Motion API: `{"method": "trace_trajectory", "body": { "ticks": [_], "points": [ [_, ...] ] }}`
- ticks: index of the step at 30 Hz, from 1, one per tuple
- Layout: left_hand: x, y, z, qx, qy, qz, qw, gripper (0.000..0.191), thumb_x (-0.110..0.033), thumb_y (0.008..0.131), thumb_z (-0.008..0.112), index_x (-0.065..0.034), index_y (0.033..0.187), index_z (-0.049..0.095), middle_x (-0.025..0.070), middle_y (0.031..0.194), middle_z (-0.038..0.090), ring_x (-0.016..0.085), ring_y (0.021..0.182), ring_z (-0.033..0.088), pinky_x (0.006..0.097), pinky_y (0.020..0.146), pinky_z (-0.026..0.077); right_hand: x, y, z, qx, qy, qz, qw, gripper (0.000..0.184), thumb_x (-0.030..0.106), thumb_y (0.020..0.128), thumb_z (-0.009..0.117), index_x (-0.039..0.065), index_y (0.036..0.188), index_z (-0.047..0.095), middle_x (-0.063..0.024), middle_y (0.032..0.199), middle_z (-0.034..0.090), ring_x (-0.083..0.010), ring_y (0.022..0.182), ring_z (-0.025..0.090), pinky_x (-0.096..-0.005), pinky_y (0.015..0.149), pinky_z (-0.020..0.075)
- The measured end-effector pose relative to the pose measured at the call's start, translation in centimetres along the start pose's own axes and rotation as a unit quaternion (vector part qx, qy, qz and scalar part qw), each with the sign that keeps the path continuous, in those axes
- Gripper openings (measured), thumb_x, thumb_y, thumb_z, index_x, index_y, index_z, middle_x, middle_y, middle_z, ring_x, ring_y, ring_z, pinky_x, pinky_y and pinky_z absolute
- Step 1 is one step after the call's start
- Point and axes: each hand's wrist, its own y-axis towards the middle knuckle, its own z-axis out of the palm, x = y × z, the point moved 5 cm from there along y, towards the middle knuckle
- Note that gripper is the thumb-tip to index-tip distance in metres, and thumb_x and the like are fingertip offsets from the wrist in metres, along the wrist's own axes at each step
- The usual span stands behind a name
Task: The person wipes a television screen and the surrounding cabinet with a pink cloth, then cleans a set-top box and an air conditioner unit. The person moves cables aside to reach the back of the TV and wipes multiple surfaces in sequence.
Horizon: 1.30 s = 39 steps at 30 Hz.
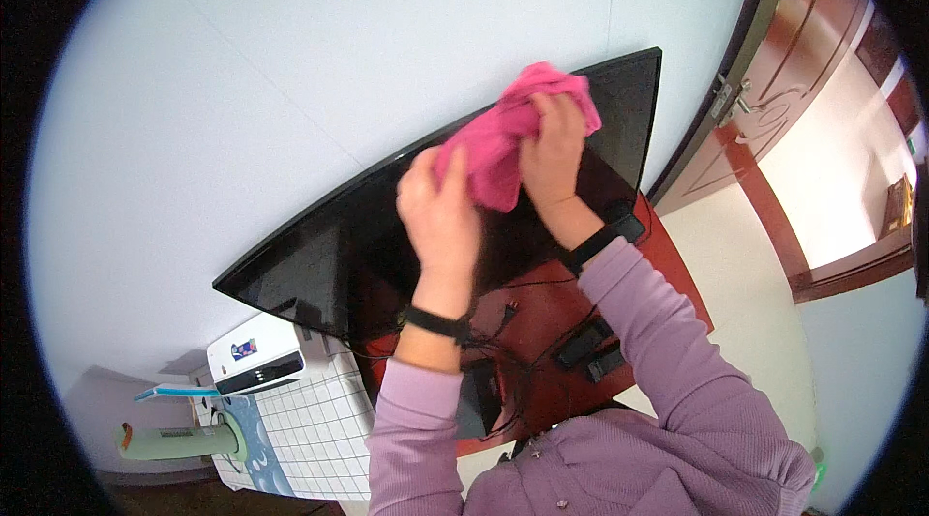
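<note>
A pink cloth [501,131] is bunched between my two hands in front of the upper edge of a black flat-screen television [305,276]. My left hand [443,211] grips the cloth's left end, slightly blurred. Farther right, my right hand [555,153] clasps the other end, its fingers pressed over the folds. The cloth overlaps the screen's top rim; whether it touches the glass is hard to tell. Both wrists wear black bands. Behind the television rises a pale wall [326,44].
Beneath the screen, a red tabletop [537,313] carries tangled black cables [508,363] and dark remote-like devices [584,342]. At left, a white appliance [254,356] and a pale green cylindrical object [181,441] stand on a checked cloth [312,414]. An open door [769,80] is at right.
</note>
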Motion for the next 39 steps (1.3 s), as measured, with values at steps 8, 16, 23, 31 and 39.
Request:
{"method": "trace_trajectory", "body": {
  "ticks": [8, 16, 23, 31, 39],
  "points": [
    [12.6, -7.1, -6.5, -0.097, 0.064, -0.177, 0.977, 0.056, 0.011, 0.078, 0.063, -0.0104, 0.129, 0.073, 0.0205, 0.121, 0.06, 0.039, 0.112, 0.058, 0.0468, 0.099, 0.047, 14.2, -2.8, 5.6, 0.169, 0.116, -0.243, 0.948, 0.044, 0.02, 0.092, 0.055, 0.007, 0.133, 0.064, -0.014, 0.137, 0.062, -0.0326, 0.127, 0.058, -0.0457, 0.104, 0.0475],
    [6.7, -4.7, -3.1, -0.073, -0.071, -0.163, 0.981, 0.052, 0.007, 0.082, 0.064, -0.007, 0.131, 0.071, 0.0181, 0.126, 0.055, 0.036, 0.117, 0.055, 0.0445, 0.104, 0.045, 6.3, -0.5, 2.8, 0.127, 0.011, -0.303, 0.944, 0.048, 0.021, 0.092, 0.057, 0.013, 0.139, 0.062, -0.0123, 0.139, 0.061, -0.0275, 0.126, 0.059, -0.0409, 0.101, 0.047],
    [-5.2, 1.8, 4.5, 0.001, -0.143, -0.015, 0.99, 0.049, 0.004, 0.082, 0.068, -0.0068, 0.129, 0.071, 0.0192, 0.126, 0.06, 0.039, 0.117, 0.056, 0.0464, 0.103, 0.045, -7.0, 4.3, -2.4, 0.101, -0.091, -0.142, 0.98, 0.066, 0.013, 0.075, 0.073, 0.011, 0.139, 0.058, -0.0136, 0.142, 0.057, -0.0324, 0.133, 0.053, -0.0458, 0.108, 0.0433],
    [-14.6, 5.5, 11.3, 0.069, -0.175, 0.068, 0.98, 0.043, 0.002, 0.089, 0.067, -0.0018, 0.132, 0.067, 0.0182, 0.131, 0.059, 0.036, 0.119, 0.057, 0.0441, 0.105, 0.045, -16.8, 5.4, -4.2, 0.02, -0.135, -0.02, 0.99, 0.067, 0.013, 0.087, 0.066, 0.004, 0.149, 0.044, -0.0237, 0.152, 0.045, -0.042, 0.144, 0.042, -0.0529, 0.121, 0.0333],
    [-14.3, 7.6, 11.1, 0.024, -0.123, 0.129, 0.984, 0.055, 0.01, 0.08, 0.06, -0.0046, 0.133, 0.067, 0.0188, 0.131, 0.063, 0.039, 0.117, 0.06, 0.0469, 0.101, 0.048, -17.4, 4.8, -3.9, -0.011, -0.099, 0.048, 0.994, 0.075, 0.008, 0.084, 0.068, 0.0, 0.153, 0.042, -0.0287, 0.153, 0.043, -0.0472, 0.142, 0.042, -0.0545, 0.12, 0.0336]
  ]
}}
